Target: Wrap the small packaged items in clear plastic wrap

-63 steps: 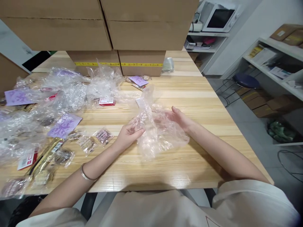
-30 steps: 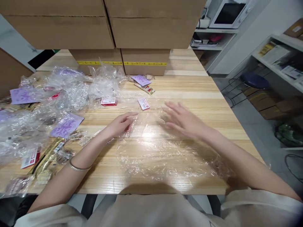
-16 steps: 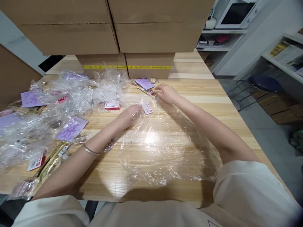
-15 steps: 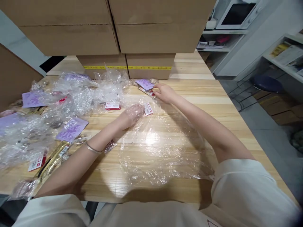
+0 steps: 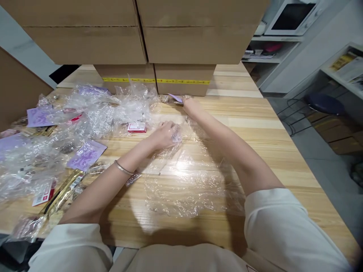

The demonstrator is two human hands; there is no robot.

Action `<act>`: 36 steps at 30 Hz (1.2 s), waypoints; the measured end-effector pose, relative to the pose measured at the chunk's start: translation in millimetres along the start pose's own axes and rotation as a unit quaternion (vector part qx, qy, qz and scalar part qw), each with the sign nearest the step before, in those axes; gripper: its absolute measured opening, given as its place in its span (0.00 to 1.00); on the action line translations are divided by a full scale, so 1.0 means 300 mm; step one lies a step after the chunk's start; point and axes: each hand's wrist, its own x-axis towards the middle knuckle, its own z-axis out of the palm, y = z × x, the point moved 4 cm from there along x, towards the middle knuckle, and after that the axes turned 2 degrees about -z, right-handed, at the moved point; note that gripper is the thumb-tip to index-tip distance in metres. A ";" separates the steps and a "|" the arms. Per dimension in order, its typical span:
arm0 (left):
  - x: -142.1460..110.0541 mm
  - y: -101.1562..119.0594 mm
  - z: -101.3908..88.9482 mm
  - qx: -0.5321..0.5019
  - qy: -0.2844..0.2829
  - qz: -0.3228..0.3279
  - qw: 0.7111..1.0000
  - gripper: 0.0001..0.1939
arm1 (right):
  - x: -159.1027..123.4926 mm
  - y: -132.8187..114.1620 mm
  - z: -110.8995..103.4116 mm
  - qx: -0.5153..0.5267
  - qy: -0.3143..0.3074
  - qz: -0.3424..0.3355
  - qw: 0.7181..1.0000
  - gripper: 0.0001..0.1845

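Note:
My left hand (image 5: 166,135) is curled shut on the top of a clear plastic bag (image 5: 187,189), which lies flat over the middle of the table. A pale card corner shows under its fingertips, mostly hidden. Farther back, my right hand (image 5: 190,105) pinches a purple packet (image 5: 176,98), tilted up and seen nearly edge-on. Its fingertips are partly hidden behind the hand. A small brownish wrapped item (image 5: 165,99) lies just left of that packet. Left of my left hand rests a red and white card box (image 5: 137,127).
Crumpled clear bags (image 5: 99,117) with purple packets (image 5: 86,155) and gold strips (image 5: 64,190) cover the table's left side. Stacked cardboard boxes (image 5: 181,45) stand along the back. A dark stool (image 5: 324,104) is on the floor at right.
My right hand has closed on the purple packet and tipped it up. My left hand has curled over the bag's edge, and the red and white card beside it is now mostly covered.

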 end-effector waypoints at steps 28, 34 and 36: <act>-0.204 0.396 0.063 -0.199 -0.031 -0.001 0.980 0.31 | -0.846 -0.020 -0.030 0.429 0.038 0.205 0.879 0.25; -0.223 0.358 0.088 -0.241 -0.020 -0.001 0.970 0.32 | -0.890 0.017 -0.129 0.463 0.152 0.193 0.851 0.19; -0.228 0.344 0.103 -0.257 -0.016 -0.012 0.966 0.35 | -0.904 0.009 -0.131 0.539 0.135 0.193 0.809 0.16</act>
